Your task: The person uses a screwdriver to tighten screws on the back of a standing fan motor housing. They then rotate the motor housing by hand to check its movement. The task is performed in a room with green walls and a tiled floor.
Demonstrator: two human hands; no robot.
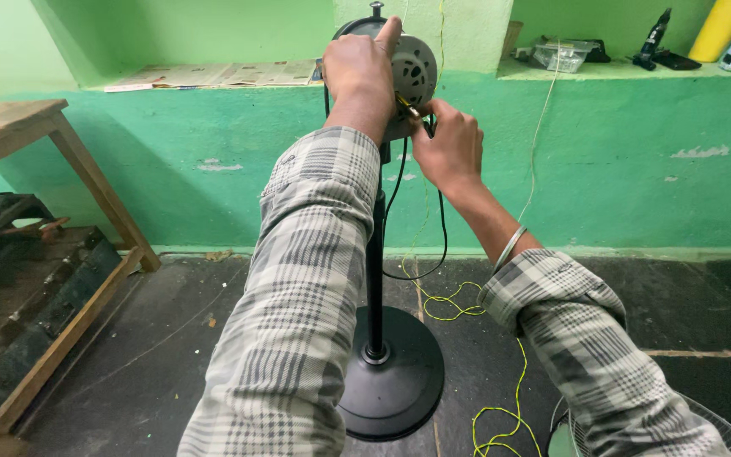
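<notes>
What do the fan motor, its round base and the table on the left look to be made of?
Motor: likely metal, dull grey casing with punched vent holes. Base: black with a soft sheen, painted metal or plastic. Table: bare wood with visible grain.

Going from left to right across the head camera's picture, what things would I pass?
Wooden table → newspaper on the ledge → left hand on the fan motor → right hand → clear plastic box → yellow roll.
</notes>
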